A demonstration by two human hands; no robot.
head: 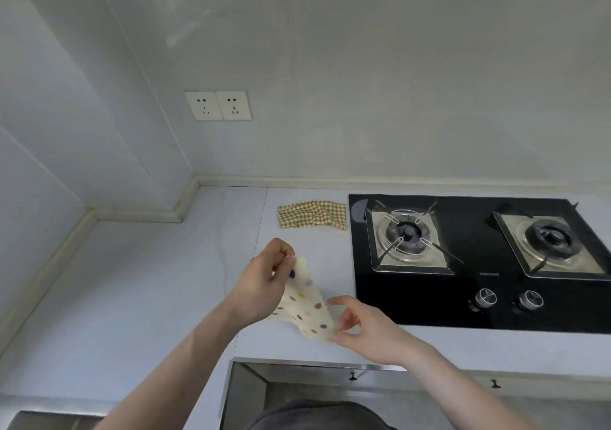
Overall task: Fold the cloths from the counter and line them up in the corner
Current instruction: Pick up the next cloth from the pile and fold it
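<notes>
Two sockets (217,105) sit on the wall above the counter (132,281). The left hand (264,281) pinches the upper corner of the dotted cloth (305,307), lifting it off the counter. The right hand (367,330) pinches the cloth's lower edge with curled fingers. Behind them, the checked cloth (312,214) lies folded on the counter, just beside the hob (479,264), which fills the right.
</notes>
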